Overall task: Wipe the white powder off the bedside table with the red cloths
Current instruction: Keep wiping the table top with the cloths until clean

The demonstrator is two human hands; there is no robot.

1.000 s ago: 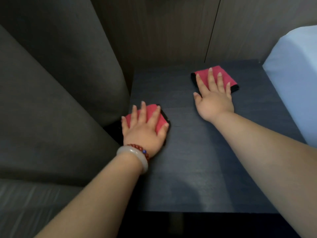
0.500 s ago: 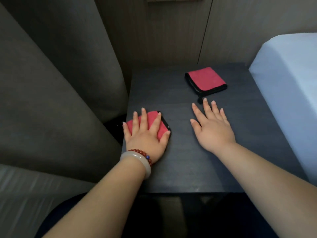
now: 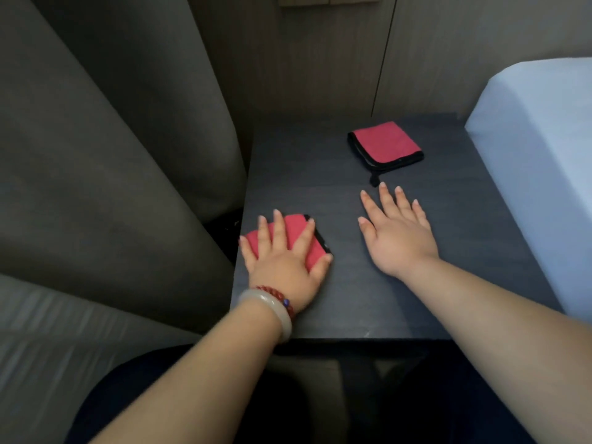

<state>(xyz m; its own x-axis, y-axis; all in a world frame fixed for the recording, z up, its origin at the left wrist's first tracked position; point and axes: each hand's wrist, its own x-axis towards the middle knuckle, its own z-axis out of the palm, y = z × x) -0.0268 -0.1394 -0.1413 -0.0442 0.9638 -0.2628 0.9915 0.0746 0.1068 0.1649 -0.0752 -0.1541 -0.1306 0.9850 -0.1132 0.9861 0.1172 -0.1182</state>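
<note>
The dark bedside table (image 3: 464, 219) fills the middle of the head view. My left hand (image 3: 285, 261) presses flat, fingers spread, on a folded red cloth (image 3: 296, 229) with black trim at the table's left edge. A second folded red cloth (image 3: 386, 143) lies alone at the back of the table. My right hand (image 3: 397, 233) lies flat and open on the bare top, its fingertips just short of that cloth's black tag. No white powder shows on the dark surface.
A grey upholstered chair or curtain (image 3: 112, 155) stands close against the table's left side. A bed with a pale sheet (image 3: 541, 161) borders the right side. A wood-panelled wall (image 3: 336, 59) rises behind. The table's front edge (image 3: 368, 338) is near my forearms.
My right hand has let go of the back cloth and drawn toward me onto the bare table. The left hand stays on its cloth. The view has pulled back.
</note>
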